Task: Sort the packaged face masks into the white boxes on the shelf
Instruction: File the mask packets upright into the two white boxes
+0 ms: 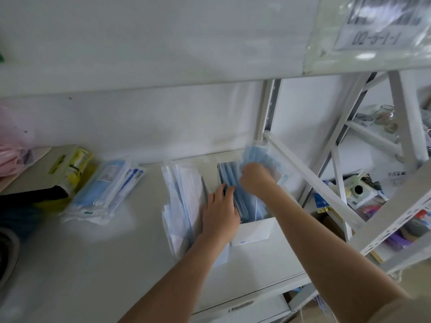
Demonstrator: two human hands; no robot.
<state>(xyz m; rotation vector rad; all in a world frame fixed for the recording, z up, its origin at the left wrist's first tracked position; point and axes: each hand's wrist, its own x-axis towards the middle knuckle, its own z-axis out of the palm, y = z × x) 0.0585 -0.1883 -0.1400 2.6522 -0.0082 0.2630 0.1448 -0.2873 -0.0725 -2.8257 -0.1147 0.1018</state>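
Note:
Two white boxes stand side by side on the shelf. The right box (255, 230) holds upright packs of blue masks (229, 177). The left box (220, 256) holds paler packs (180, 197). My right hand (255, 179) grips a clear pack of blue masks (260, 157) above the back of the right box. My left hand (220, 212) rests flat on the divide between the boxes, fingers pressing against the blue packs. A loose pile of packaged masks (106, 193) lies on the shelf to the left.
The shelf board (105, 264) is pale grey. A yellow-green package (72, 165), a dark object (35, 194) and a pink bag (14, 150) sit at the far left. A slanted shelf brace (312, 180) runs close to the right box. Cluttered shelves lie beyond at right.

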